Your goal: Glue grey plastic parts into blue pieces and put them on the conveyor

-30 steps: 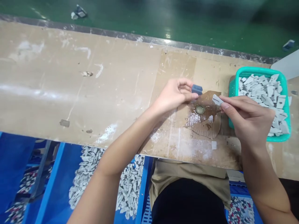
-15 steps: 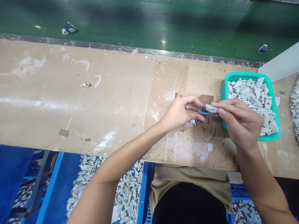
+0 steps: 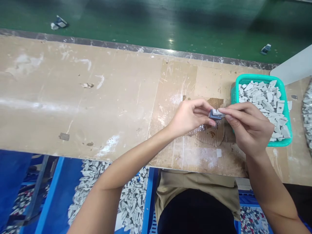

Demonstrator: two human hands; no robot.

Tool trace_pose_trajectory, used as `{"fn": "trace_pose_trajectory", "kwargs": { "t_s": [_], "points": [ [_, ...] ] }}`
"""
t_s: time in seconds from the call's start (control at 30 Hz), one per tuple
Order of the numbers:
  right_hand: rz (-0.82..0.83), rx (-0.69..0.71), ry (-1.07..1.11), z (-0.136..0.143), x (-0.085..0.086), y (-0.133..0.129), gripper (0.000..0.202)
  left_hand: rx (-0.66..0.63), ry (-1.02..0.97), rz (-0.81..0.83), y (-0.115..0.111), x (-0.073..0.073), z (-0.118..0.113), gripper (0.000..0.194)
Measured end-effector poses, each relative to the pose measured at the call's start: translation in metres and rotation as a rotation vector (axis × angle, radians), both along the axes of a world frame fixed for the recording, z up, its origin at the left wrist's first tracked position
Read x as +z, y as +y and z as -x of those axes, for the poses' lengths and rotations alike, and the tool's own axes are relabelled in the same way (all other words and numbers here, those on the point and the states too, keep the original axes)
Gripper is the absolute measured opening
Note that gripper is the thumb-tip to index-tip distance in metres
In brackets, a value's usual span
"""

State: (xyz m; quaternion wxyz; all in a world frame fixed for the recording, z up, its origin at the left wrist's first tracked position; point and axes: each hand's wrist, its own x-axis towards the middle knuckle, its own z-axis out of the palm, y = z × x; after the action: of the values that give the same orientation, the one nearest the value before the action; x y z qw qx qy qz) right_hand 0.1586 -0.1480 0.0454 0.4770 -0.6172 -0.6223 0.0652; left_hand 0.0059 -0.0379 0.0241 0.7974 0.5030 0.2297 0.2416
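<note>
Between the thumb and fingers of my left hand (image 3: 192, 116) is a small dark blue-grey plastic part (image 3: 214, 116). My right hand (image 3: 251, 125) pinches a small light grey piece (image 3: 218, 112), which sits in or against the top of the dark part. Fingertips partly cover both pieces, so I cannot tell how deep the grey one lies. Both hands are over a torn cardboard patch (image 3: 212, 138) on the worktable (image 3: 117, 97). Just beyond my right hand stands a turquoise basket (image 3: 258, 77) full of similar light grey pieces (image 3: 262, 100).
Behind the table runs a green conveyor belt (image 3: 136, 22) carrying two small dark-and-light parts (image 3: 59, 23). A white panel (image 3: 294, 66) stands at the right. Below the table edge, blue bins hold heaps of grey pieces (image 3: 134, 201) and mixed coloured pieces (image 3: 253, 219).
My right hand has moved slightly left, bringing the light grey piece onto the dark part. The parts on the green belt have shifted left.
</note>
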Motion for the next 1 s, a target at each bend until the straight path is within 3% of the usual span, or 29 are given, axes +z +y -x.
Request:
{"fn": "trace_pose_trajectory", "kwargs": {
  "t_s": [0.17, 0.47, 0.77, 0.87, 1.0],
  "points": [
    [-0.065, -0.058, -0.061, 0.000, -0.005, 0.000, 0.033, 0.086, 0.005, -0.009, -0.008, -0.002, -0.001, 0.026],
    [-0.042, 0.021, -0.062, 0.005, -0.006, -0.001, 0.044, 0.191, 0.041, -0.025, -0.014, 0.004, 0.000, 0.020],
    [-0.065, 0.030, -0.085, 0.007, -0.009, -0.001, 0.043, 0.123, 0.110, -0.126, -0.006, 0.004, 0.003, 0.018],
    [0.013, 0.030, -0.018, 0.006, -0.003, -0.001, 0.038, 0.112, 0.113, -0.181, -0.001, 0.005, 0.003, 0.021],
    [0.051, -0.047, 0.143, 0.001, 0.008, -0.005, 0.037, 0.062, 0.018, -0.032, 0.003, 0.003, 0.004, 0.038]
  ]
}}
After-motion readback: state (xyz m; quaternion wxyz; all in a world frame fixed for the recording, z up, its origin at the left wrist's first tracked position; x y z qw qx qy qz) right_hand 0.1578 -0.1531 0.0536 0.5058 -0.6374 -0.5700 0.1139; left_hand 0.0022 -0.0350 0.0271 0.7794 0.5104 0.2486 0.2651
